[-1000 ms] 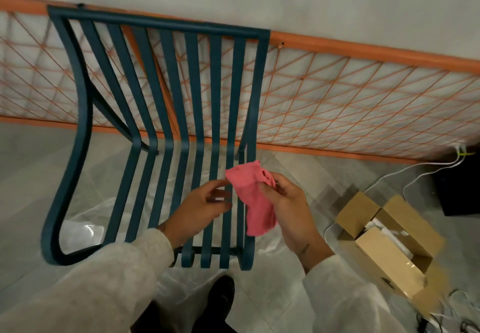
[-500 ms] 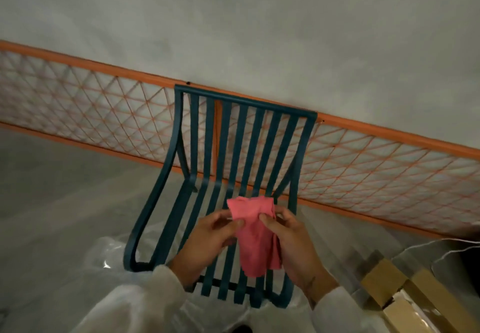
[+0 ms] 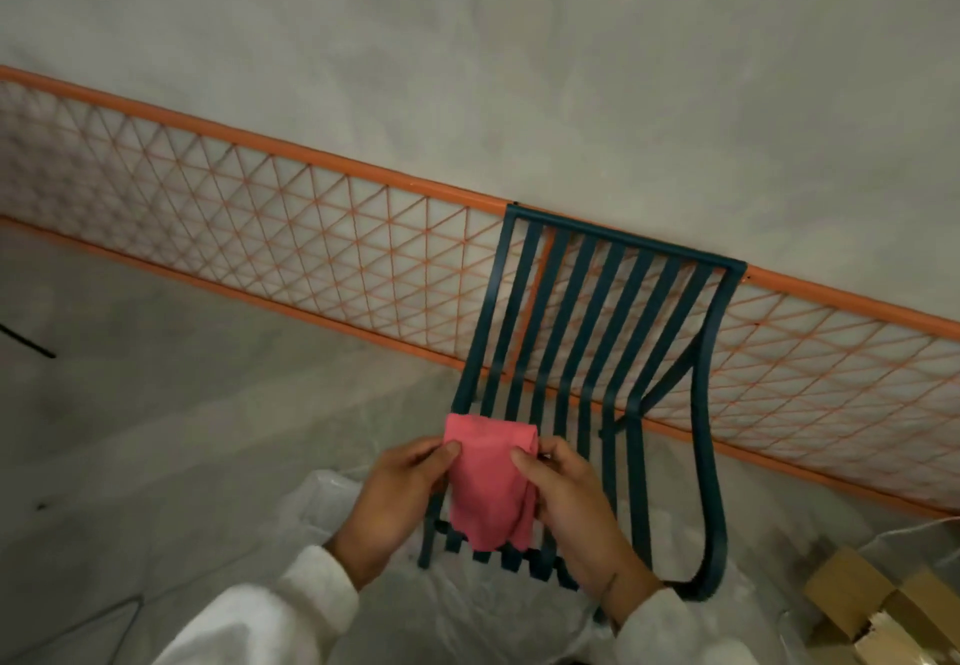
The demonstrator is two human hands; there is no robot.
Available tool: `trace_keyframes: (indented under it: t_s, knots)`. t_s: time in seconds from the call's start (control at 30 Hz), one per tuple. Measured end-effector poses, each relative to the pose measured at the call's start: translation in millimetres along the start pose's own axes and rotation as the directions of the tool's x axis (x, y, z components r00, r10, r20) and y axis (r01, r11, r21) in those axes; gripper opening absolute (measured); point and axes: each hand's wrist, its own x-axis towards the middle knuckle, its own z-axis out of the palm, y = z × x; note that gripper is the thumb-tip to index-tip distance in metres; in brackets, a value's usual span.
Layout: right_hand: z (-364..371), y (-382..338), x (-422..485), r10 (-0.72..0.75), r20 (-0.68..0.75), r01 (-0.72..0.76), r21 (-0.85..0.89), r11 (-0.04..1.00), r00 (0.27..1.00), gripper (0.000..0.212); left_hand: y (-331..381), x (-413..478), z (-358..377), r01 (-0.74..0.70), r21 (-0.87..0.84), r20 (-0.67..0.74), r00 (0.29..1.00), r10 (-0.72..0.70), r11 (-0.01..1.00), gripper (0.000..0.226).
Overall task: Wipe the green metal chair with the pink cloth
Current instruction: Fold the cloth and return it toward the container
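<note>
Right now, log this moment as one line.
left hand: pinches pink cloth | right hand: pinches pink cloth | green metal chair: under cloth, contact unclear

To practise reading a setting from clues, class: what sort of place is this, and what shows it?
Probably a bare indoor storage or work space: a plain grey wall, an orange mesh panel along its foot, and clear plastic sheeting and a cardboard box on the floor.

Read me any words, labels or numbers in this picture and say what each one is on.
None can be read: the chair and the pink cloth carry no writing, and the cardboard boxes at the lower right are too blurred to tell.
</note>
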Motion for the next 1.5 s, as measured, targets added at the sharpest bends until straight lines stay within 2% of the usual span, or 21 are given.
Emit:
trace_keyframes:
  t_s: [0.1, 0.27, 0.33, 0.43, 0.6, 0.7, 0.83, 0.97, 1.07, 1.13, 1.17, 1.27, 1.4, 1.5]
  knots:
    - [62, 6, -10, 0.013, 0.008, -0.012, -0.057, 0.998, 1.000, 0.008, -5, -16, -53, -0.018, -0.071, -0.085, 0.996, 0.012, 0.997, 0.029]
    - [125, 7, -15, 0.042, 0.113, -0.033, -0.081, 0.996, 0.993, 0.023, -4, -29, -102, 0.041, -0.149, -0.233, 0.970, -0.076, 0.988, 0.022]
    - [144, 9, -10, 0.030, 0.126, -0.017, -0.103, 0.995, 0.992, 0.022, -3, -30, -120, 0.061, -0.158, -0.274, 0.956, -0.103, 0.986, 0.024]
    - [163, 7, 4, -0.004, 0.119, 0.016, -0.095, 0.995, 0.993, 0.013, -1, -27, -137, 0.071, -0.173, -0.273, 0.955, -0.117, 0.982, 0.028]
    - [194, 6, 45, -0.005, 0.089, 0.012, -0.078, 0.997, 0.996, 0.009, 1, -6, -172, 0.110, -0.175, -0.199, 0.969, -0.144, 0.978, 0.019]
    - [207, 8, 76, 0.021, 0.096, -0.012, -0.091, 0.996, 0.995, 0.010, -2, 14, -195, 0.149, -0.173, -0.117, 0.978, -0.170, 0.974, 0.037]
    - [220, 9, 121, 0.083, 0.122, -0.071, -0.100, 0.992, 0.989, 0.016, -4, 54, -221, 0.202, -0.142, -0.133, 0.966, -0.221, 0.969, 0.042]
    - [230, 24, 160, 0.189, 0.175, -0.181, -0.056, 0.982, 0.966, 0.034, -20, 95, -238, 0.202, -0.041, -0.188, 0.960, -0.206, 0.979, 0.041]
    - [239, 47, 180, 0.300, 0.178, -0.291, -0.075, 0.954, 0.937, 0.039, -51, 110, -246, 0.251, -0.010, -0.195, 0.949, -0.248, 0.968, 0.042]
    - [241, 61, 185, 0.350, 0.180, -0.338, -0.097, 0.936, 0.919, 0.041, -72, 111, -248, 0.260, 0.019, -0.183, 0.950, -0.252, 0.966, 0.035]
    - [248, 95, 195, 0.406, 0.163, -0.396, -0.093, 0.914, 0.899, 0.043, -105, 120, -256, 0.296, 0.065, -0.146, 0.948, -0.284, 0.953, 0.030]
    - [258, 131, 200, 0.450, 0.117, -0.436, -0.128, 0.891, 0.885, 0.047, -148, 128, -266, 0.336, 0.131, -0.137, 0.938, -0.319, 0.933, 0.032]
    - [281, 217, 241, 0.424, 0.016, -0.411, -0.217, 0.885, 0.905, 0.047, -244, 172, -292, 0.392, 0.185, -0.102, 0.920, -0.380, 0.901, 0.035]
    - [299, 293, 284, 0.413, -0.064, -0.412, -0.299, 0.861, 0.909, 0.038, -321, 214, -304, 0.412, 0.282, -0.067, 0.909, -0.410, 0.867, 0.030]
